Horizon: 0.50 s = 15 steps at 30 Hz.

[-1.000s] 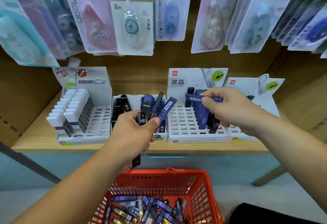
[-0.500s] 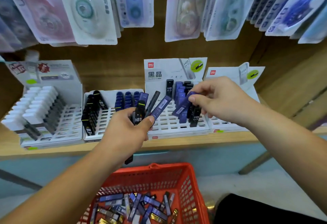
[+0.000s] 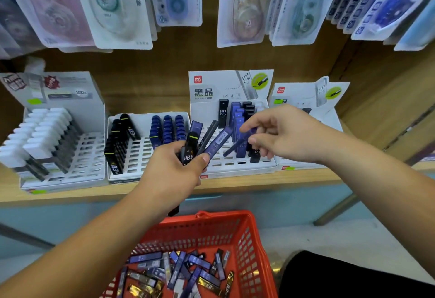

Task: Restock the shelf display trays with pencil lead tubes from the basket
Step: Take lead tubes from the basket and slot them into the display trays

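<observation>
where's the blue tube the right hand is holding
In the head view the blue tube is right of centre, pinched in the right hand and tilted over the third tray from the left, close to the tubes fanned in the left hand.

Red basket [image 3: 249,239], blue and black tubes [image 3: 188,271], white trays [image 3: 235,164].

Four white slotted plastic display trays stand in a row on the wooden shelf [image 3: 235,186]: far-left tray [image 3: 87,156], second tray [image 3: 141,154], third tray [image 3: 230,163], far-right tray [image 3: 303,100]. Carded blister packs [image 3: 117,8] hang above and behind them. The red plastic mesh basket [image 3: 254,239] sits below, before the shelf, with loose pencil lead tubes [image 3: 183,271] inside. The left hand [image 3: 171,175] holds a fan of tubes [image 3: 215,143] before the second and third trays. The right hand [image 3: 287,135] pinches one blue tube [image 3: 237,143] over the third tray.
</observation>
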Motion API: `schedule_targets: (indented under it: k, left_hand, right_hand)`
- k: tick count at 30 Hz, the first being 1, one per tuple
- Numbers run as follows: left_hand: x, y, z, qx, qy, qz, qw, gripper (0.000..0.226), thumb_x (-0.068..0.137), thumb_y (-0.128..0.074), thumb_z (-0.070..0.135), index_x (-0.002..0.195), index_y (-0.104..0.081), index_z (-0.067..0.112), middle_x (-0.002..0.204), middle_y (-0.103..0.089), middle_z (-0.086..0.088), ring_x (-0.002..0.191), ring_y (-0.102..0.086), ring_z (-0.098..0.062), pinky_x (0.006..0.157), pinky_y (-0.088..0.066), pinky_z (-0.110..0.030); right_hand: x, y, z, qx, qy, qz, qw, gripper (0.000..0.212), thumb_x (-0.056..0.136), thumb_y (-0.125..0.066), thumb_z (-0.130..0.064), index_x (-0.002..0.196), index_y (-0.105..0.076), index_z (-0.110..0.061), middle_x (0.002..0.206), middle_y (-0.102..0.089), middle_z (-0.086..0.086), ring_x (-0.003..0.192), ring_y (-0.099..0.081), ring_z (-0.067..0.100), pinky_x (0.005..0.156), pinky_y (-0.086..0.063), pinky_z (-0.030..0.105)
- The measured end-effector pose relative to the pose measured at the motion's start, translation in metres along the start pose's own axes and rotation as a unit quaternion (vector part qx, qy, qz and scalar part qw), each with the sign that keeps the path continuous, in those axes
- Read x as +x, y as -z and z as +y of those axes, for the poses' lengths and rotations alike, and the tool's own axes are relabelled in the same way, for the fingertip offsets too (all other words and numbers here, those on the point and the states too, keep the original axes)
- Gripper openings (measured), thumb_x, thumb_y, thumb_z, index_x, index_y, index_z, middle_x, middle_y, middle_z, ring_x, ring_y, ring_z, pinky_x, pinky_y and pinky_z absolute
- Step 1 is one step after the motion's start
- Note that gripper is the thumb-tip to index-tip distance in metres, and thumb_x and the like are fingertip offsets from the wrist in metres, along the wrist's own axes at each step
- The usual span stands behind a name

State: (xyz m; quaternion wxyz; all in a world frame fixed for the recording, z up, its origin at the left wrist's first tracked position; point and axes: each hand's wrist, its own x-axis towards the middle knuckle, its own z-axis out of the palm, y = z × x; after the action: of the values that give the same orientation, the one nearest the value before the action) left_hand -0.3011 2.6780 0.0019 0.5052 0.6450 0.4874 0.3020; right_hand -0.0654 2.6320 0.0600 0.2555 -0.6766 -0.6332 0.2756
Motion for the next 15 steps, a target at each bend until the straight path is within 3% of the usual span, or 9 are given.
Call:
schedule_targets:
  k: [3, 6, 8, 12, 15]
  left_hand:
    - [0.0009, -0.0025, -0.0011, -0.005, -0.002, 0.001, 1.000, 0.017, 0.099, -0.068, 0.023, 0.086, -0.070, 0.013, 0.055, -0.061, 0.004, 0.039, -0.048, -0.008, 0.044, -0.038, -0.018]
    - [-0.0008, -0.0059, -0.0019, -0.006, 0.007, -0.005, 1.000, 0.017, 0.100, -0.068, 0.022, 0.087, -0.070, 0.011, 0.054, -0.062, 0.005, 0.039, -0.049, -0.007, 0.043, -0.038, -0.020]
    - [-0.0018, -0.0076, -0.0022, -0.031, 0.021, -0.008, 0.999, 0.018, 0.100, -0.067, 0.018, 0.088, -0.068, 0.006, 0.052, -0.060, 0.003, 0.038, -0.047, -0.008, 0.040, -0.037, -0.022]
    - [-0.0024, -0.0068, -0.0022, -0.040, 0.032, -0.011, 0.999, 0.018, 0.101, -0.066, 0.016, 0.088, -0.067, 0.004, 0.054, -0.061, -0.002, 0.037, -0.043, -0.012, 0.040, -0.036, -0.024]
    - [-0.0024, -0.0059, -0.0019, -0.040, 0.033, -0.015, 0.999, 0.019, 0.101, -0.066, 0.017, 0.087, -0.067, 0.004, 0.055, -0.062, -0.003, 0.037, -0.044, -0.012, 0.041, -0.037, -0.024]
  right_hand:
    - [-0.0007, 0.0040, 0.0020, -0.057, 0.020, 0.041, 0.997, 0.005, 0.095, -0.074, -0.023, 0.094, -0.079, -0.025, 0.068, -0.070, -0.011, 0.059, -0.062, 0.006, 0.063, -0.046, 0.019]
    - [0.0009, 0.0029, 0.0055, -0.046, -0.004, 0.066, 0.997, 0.006, 0.091, -0.080, -0.020, 0.093, -0.078, -0.025, 0.056, -0.065, -0.023, 0.052, -0.060, -0.002, 0.051, -0.039, 0.005]
    - [0.0027, 0.0006, 0.0070, -0.031, -0.004, 0.087, 0.996, 0.014, 0.087, -0.083, -0.014, 0.094, -0.078, -0.025, 0.055, -0.064, -0.027, 0.053, -0.060, -0.008, 0.050, -0.039, 0.003]
    - [0.0040, -0.0021, 0.0054, -0.037, 0.013, 0.099, 0.994, 0.022, 0.082, -0.087, -0.010, 0.088, -0.077, -0.029, 0.070, -0.069, -0.018, 0.062, -0.062, -0.009, 0.061, -0.044, 0.003]
    - [0.0029, -0.0011, 0.0028, -0.055, 0.014, 0.076, 0.996, 0.018, 0.084, -0.085, -0.011, 0.087, -0.079, -0.027, 0.062, -0.066, -0.024, 0.061, -0.063, -0.010, 0.058, -0.042, 0.004]
